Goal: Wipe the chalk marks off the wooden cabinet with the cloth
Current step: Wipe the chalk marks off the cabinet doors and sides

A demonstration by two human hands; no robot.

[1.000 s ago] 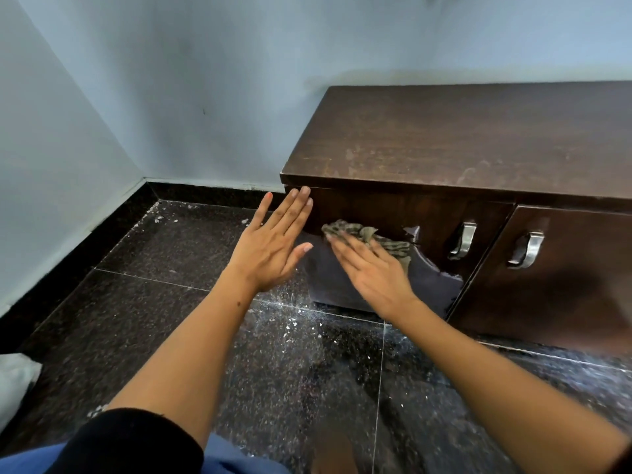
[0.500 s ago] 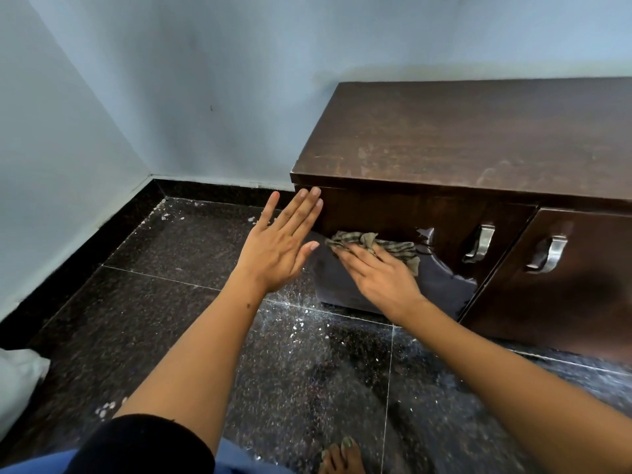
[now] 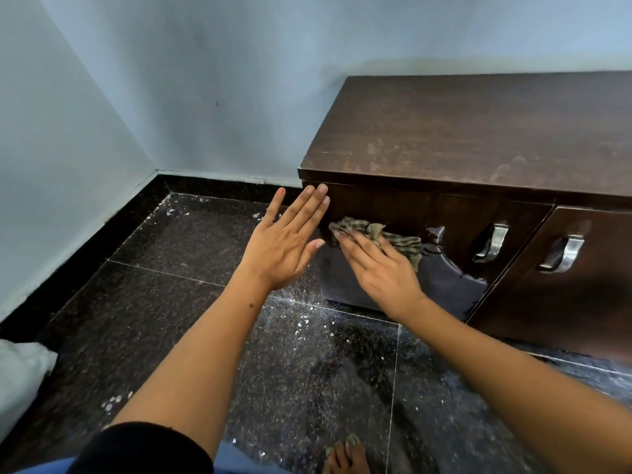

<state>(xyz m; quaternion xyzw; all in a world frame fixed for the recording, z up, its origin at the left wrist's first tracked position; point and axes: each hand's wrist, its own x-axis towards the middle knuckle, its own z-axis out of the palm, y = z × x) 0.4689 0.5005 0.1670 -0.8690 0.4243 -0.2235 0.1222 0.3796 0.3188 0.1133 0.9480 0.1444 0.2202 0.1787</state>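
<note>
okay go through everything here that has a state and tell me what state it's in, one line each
left hand: open, fingers straight, at the cabinet's corner
right hand: flat, pressing the cloth
cloth: crumpled against the left door
left door: closed, partly wet
right door: closed
cabinet top: smudged with pale marks

Both hands flat, left (image 3: 284, 244), right (image 3: 379, 268), fingers extended
</note>
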